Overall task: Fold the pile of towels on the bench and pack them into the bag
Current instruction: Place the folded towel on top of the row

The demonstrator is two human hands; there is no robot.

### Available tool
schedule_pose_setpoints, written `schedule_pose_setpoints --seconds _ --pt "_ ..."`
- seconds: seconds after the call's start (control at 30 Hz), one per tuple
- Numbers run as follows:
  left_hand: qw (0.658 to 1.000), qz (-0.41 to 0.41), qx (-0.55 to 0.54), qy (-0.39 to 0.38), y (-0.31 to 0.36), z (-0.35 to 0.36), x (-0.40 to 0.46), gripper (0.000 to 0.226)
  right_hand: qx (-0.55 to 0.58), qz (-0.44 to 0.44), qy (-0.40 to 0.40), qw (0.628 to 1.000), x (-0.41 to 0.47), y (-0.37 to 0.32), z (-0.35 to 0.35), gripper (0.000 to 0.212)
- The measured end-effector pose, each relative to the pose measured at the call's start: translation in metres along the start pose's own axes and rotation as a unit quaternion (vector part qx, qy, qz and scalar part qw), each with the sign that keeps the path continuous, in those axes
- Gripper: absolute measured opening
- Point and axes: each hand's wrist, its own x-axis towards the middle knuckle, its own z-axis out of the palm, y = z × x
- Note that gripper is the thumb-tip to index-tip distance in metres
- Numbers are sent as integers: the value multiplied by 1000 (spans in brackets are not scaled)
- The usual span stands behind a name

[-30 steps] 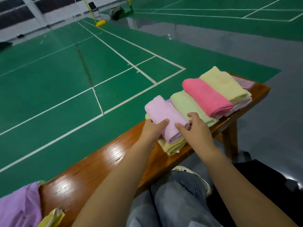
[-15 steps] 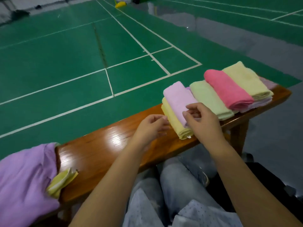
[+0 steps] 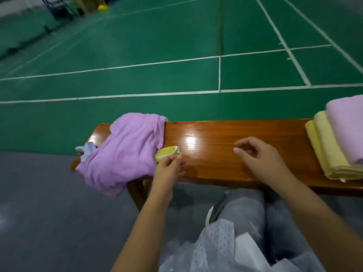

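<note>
- Two bare hands over the glossy wooden bench (image 3: 225, 134) — left hand (image 3: 167, 171) pinches a yellow towel corner (image 3: 167, 153) under the unfolded lilac towel (image 3: 127, 150).
- Right hand (image 3: 261, 158) hovers loosely curled, holding nothing.
- Folded yellow towel (image 3: 326, 150) and folded lilac towel (image 3: 347, 126) sit stacked at right.

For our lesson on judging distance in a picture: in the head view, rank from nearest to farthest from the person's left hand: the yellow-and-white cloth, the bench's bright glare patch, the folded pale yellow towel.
1. The yellow-and-white cloth, touching the left hand at its fingertips.
2. The bright glare patch, just right of it on the wooden bench.
3. The folded pale yellow towel, at the far right.
</note>
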Motion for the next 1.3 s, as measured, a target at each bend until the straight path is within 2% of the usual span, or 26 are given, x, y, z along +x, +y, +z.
schedule_pose_setpoints --seconds 0.07,0.13,0.2,0.23,0.3,0.37,0.4,0.57,0.87,1.03,1.17,1.3 --pt "982 101 109 119 -2 -28 9 5 10 -5 -33 999 2 -6 20 9" --pt "918 166 288 217 -6 -56 21 20 25 -5 -55 998 2 -10 36 7" --pt "851 158 434 249 -11 -77 34 40 35 2 -75 997 1 -11 48 7" --pt "839 145 465 242 -14 -84 39 43 36 6 -84 996 1 -12 53 7" --pt "841 149 468 227 -17 -92 47 32 33 15 -97 995 2 -12 58 7" --pt "855 170 433 229 -14 -95 51 15 37 25 -105 993 3 -11 60 8" --pt "864 177 412 229 -10 -97 52 13 38 29 -104 993 4 -11 60 8" --pt "900 196 320 223 12 -99 45 22 57 40 -88 994 11 -11 60 7" --pt "912 290 181 227 67 -87 16 17 76 -7 -111 991 28 -30 66 9" --pt "914 346 95 190 95 -87 9 22 110 -33 -150 982 40 -36 81 25" --pt "910 384 89 125 114 -75 -6 13 138 -79 -126 979 47 -48 90 53" --pt "909 391 115 81 131 -49 -20 15 128 -133 -107 977 56 -67 85 68"
